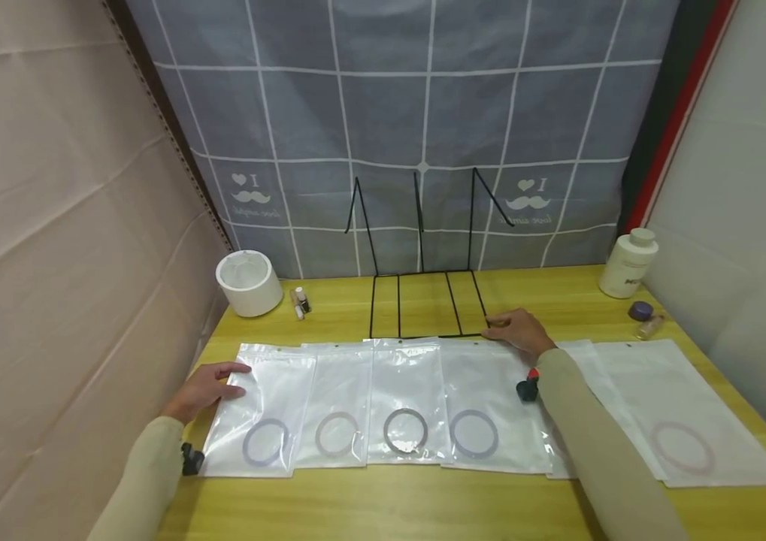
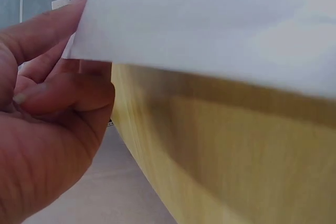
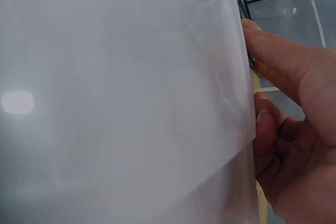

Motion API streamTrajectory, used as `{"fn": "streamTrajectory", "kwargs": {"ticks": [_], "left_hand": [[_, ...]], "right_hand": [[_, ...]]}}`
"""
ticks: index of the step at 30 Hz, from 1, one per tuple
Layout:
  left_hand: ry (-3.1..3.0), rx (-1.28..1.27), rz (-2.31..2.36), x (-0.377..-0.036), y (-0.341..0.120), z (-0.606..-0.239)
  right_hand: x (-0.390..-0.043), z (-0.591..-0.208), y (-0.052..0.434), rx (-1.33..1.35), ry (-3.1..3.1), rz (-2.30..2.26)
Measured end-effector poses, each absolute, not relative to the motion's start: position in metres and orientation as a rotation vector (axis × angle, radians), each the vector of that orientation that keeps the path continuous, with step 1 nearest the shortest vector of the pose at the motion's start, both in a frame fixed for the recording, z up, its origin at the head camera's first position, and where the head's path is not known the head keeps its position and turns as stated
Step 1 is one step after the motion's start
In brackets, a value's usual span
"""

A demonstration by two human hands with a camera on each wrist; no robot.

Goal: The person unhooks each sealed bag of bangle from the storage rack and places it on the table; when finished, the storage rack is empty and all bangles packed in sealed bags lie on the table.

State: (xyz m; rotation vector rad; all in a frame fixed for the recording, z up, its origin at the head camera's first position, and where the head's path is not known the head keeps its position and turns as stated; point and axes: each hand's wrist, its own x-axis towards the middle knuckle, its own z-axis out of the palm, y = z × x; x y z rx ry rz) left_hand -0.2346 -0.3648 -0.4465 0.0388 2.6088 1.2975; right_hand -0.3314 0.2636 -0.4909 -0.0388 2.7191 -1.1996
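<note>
Several clear-fronted white plastic bags lie overlapping in a row on the table. A thin ring shows through most of them, such as a purple ring (image 1: pixel 265 442) and a dark ring (image 1: pixel 406 431). My left hand (image 1: pixel 205 387) rests at the side edge of the leftmost bag (image 1: pixel 240 447), its index finger and thumb spread apart over it. Behind the row stands a black wire rack (image 1: pixel 422 273) with upright prongs. My right hand (image 1: pixel 516 330) holds the rack's front right corner between index finger and thumb, right by the top edge of a bag (image 3: pixel 131 77).
A white round container (image 1: pixel 248 284) stands at the back left, beside small vials (image 1: pixel 300 302). At the back right are a white bottle (image 1: pixel 629 263), a dark purple cap (image 1: pixel 640 311) and a small clear bottle (image 1: pixel 649 327). A grey checked cloth (image 1: pixel 383 113) hangs behind the table.
</note>
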Motion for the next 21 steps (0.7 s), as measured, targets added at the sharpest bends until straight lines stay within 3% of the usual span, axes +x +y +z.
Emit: {"fn": "streamTrajectory", "kwargs": {"ticks": [12,21], "left_hand": [[2.847,-0.022,1.046,-0.237,-0.368,-0.457],[2.763,-0.268,1.021,-0.24,-0.367,-0.466]], "right_hand": [[-0.337,-0.491,0.261,-0.083,2.732,-1.176],[-0.331,-0.49,0.259,-0.062,2.72,-1.187]]}}
